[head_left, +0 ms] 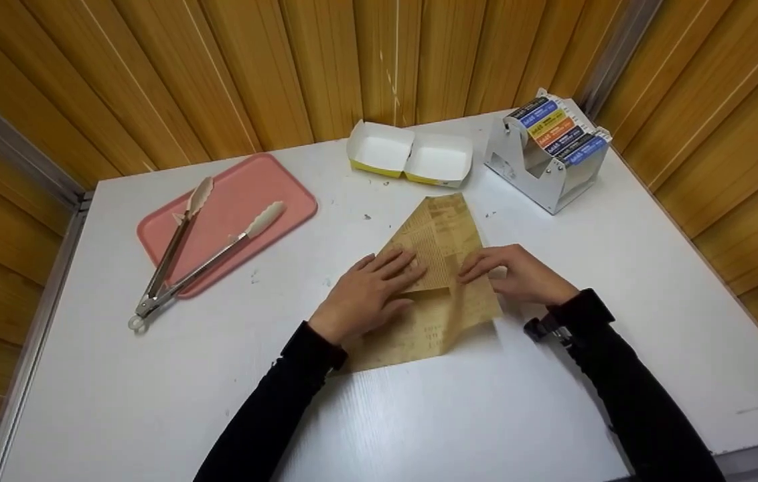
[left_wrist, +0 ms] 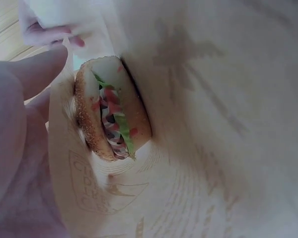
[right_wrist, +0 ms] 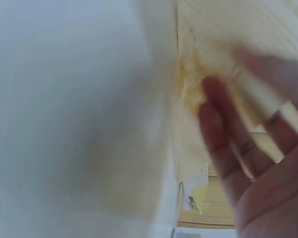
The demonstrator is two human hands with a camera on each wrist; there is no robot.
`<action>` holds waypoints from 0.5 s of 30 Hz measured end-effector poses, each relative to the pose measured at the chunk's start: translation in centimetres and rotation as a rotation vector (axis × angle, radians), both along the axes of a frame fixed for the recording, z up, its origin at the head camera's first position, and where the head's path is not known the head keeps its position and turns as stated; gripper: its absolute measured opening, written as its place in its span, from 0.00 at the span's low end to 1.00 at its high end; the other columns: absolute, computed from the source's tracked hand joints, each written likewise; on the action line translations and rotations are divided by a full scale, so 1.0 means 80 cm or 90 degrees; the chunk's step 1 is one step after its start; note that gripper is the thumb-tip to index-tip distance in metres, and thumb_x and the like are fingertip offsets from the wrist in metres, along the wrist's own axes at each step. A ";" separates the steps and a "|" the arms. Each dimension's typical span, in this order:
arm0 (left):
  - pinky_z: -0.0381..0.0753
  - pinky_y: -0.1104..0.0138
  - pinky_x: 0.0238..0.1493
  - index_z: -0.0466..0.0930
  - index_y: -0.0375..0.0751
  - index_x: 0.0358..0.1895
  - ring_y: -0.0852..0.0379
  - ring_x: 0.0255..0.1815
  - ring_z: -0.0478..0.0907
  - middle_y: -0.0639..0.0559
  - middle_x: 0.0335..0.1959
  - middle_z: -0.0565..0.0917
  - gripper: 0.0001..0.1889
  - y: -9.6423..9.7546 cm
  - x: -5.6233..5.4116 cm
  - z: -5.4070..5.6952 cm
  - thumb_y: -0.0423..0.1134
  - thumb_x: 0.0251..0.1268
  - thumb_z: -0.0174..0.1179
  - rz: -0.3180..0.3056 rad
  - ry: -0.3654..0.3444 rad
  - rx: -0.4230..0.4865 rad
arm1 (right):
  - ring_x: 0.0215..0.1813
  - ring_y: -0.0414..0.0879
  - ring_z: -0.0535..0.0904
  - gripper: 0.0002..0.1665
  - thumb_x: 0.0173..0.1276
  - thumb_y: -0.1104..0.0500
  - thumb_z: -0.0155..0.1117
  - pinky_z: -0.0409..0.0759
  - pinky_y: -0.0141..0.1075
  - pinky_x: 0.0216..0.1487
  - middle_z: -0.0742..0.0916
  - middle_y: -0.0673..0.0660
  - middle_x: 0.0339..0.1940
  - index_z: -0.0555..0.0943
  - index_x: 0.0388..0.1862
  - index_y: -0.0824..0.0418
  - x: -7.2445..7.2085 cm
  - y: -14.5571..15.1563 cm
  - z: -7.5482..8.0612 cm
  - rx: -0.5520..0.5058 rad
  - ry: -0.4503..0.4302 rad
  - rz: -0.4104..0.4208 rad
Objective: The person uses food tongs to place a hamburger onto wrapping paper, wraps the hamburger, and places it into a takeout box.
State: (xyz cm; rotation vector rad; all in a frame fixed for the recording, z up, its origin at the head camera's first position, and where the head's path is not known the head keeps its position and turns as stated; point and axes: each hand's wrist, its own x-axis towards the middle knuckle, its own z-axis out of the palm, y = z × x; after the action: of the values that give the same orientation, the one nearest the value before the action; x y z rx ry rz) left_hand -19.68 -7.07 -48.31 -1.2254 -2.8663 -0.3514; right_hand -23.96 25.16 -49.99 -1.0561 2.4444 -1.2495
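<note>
A sheet of brown newsprint-patterned wrapping paper [head_left: 449, 234] lies folded in the middle of the table. Inside its folds, the left wrist view shows a burger [left_wrist: 111, 111] with a sesame bun, lettuce and red-and-white filling; from the head view the paper hides it. My left hand [head_left: 369, 291] rests on the paper's left side, fingers spread over it. On the right, my right hand [head_left: 513, 271] touches a raised paper flap with its fingertips. The right wrist view, partly blurred, shows its fingers [right_wrist: 216, 124] fairly straight, with the thumb apart from them.
At the back stands an open two-part carton [head_left: 442, 161], white inside and yellow outside. A metal label dispenser [head_left: 529, 181] with several coloured rolls is at the back right. Tongs [head_left: 218, 254] lie across a pink tray [head_left: 245, 181] at the left. Wood-patterned walls enclose the table.
</note>
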 end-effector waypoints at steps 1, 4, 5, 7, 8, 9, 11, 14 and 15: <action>0.60 0.46 0.80 0.62 0.53 0.81 0.50 0.84 0.55 0.50 0.83 0.61 0.29 0.000 0.000 0.000 0.53 0.82 0.50 0.003 0.001 0.002 | 0.55 0.47 0.85 0.23 0.60 0.78 0.67 0.78 0.27 0.58 0.91 0.53 0.49 0.92 0.46 0.55 -0.002 -0.002 0.003 0.004 0.009 0.005; 0.61 0.45 0.80 0.64 0.53 0.80 0.50 0.84 0.56 0.50 0.83 0.62 0.28 0.000 0.000 -0.001 0.54 0.83 0.47 0.013 0.002 0.007 | 0.48 0.40 0.82 0.19 0.62 0.74 0.71 0.77 0.30 0.50 0.92 0.50 0.44 0.93 0.44 0.53 -0.010 -0.013 0.016 0.036 0.028 0.002; 0.61 0.45 0.80 0.64 0.53 0.80 0.50 0.84 0.56 0.50 0.83 0.62 0.28 0.000 0.000 -0.001 0.54 0.84 0.46 0.016 0.003 0.007 | 0.47 0.40 0.79 0.16 0.62 0.71 0.73 0.75 0.31 0.49 0.91 0.49 0.44 0.93 0.42 0.52 -0.013 -0.017 0.022 0.045 0.032 0.002; 0.60 0.46 0.80 0.65 0.54 0.80 0.50 0.84 0.56 0.50 0.82 0.62 0.27 0.001 -0.001 -0.001 0.55 0.85 0.43 0.023 -0.001 0.008 | 0.46 0.41 0.75 0.12 0.62 0.67 0.76 0.71 0.35 0.49 0.90 0.47 0.43 0.94 0.40 0.51 -0.020 -0.026 0.036 0.062 0.051 0.000; 0.60 0.46 0.80 0.64 0.54 0.80 0.50 0.84 0.56 0.51 0.82 0.62 0.27 0.001 -0.001 -0.001 0.56 0.85 0.41 0.026 -0.003 0.005 | 0.47 0.42 0.72 0.10 0.62 0.64 0.78 0.69 0.36 0.50 0.89 0.47 0.42 0.94 0.38 0.51 -0.023 -0.032 0.042 0.067 0.055 -0.003; 0.60 0.46 0.80 0.65 0.54 0.80 0.51 0.84 0.56 0.51 0.82 0.62 0.27 0.002 -0.001 -0.001 0.56 0.85 0.40 0.029 -0.004 0.001 | 0.49 0.44 0.71 0.07 0.62 0.63 0.78 0.68 0.38 0.52 0.88 0.48 0.43 0.94 0.37 0.51 -0.027 -0.037 0.049 0.069 0.062 -0.002; 0.59 0.46 0.81 0.65 0.54 0.80 0.51 0.85 0.55 0.51 0.83 0.62 0.27 0.002 -0.001 -0.001 0.56 0.85 0.39 0.033 -0.004 -0.010 | 0.55 0.48 0.69 0.03 0.62 0.58 0.79 0.66 0.43 0.58 0.85 0.49 0.45 0.94 0.35 0.52 -0.033 -0.047 0.058 0.074 0.077 0.000; 0.56 0.48 0.82 0.66 0.53 0.79 0.53 0.85 0.52 0.53 0.83 0.60 0.27 0.002 -0.002 0.000 0.55 0.86 0.38 0.035 -0.010 -0.038 | 0.68 0.54 0.66 0.04 0.65 0.55 0.77 0.62 0.53 0.71 0.84 0.52 0.51 0.93 0.35 0.54 -0.040 -0.059 0.067 0.079 0.059 0.005; 0.55 0.49 0.83 0.67 0.53 0.79 0.53 0.86 0.51 0.53 0.83 0.60 0.27 0.002 -0.002 0.000 0.55 0.86 0.37 0.036 -0.010 -0.048 | 0.71 0.55 0.67 0.05 0.67 0.54 0.76 0.61 0.55 0.74 0.85 0.53 0.53 0.93 0.36 0.54 -0.042 -0.062 0.068 0.083 0.046 0.008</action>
State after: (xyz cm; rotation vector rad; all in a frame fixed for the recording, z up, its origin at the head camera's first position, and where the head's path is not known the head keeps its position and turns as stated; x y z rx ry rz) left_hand -19.84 -6.87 -48.30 -1.1554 -2.9457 -0.2566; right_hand -27.31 20.18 -44.53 -1.0965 2.5292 -1.0499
